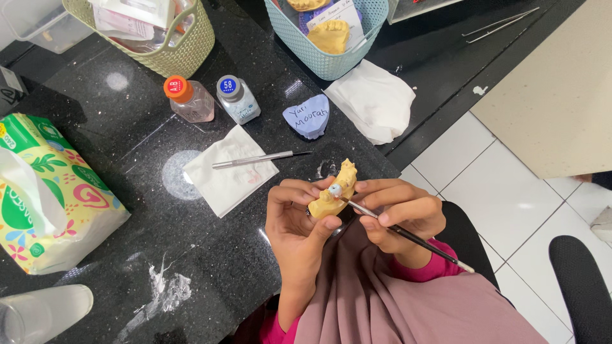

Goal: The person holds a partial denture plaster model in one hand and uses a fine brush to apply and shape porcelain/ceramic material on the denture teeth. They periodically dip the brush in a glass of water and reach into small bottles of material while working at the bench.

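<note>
Head view: black speckled countertop (210,255), white floor tiles (503,191), maybe powder smears (162,293)

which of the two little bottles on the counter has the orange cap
The left one, clear with a pinkish tint, nearest the green basket. The other bottle, right beside it, has a blue cap and sits closer to the purple heart-shaped block.

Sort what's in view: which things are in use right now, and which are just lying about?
In use: left hand holding yellow dental cast; right hand holding thin brush against it.

Lying about: metal tool on white tissue, two small bottles, purple cast, tissue pack, two baskets.
</note>
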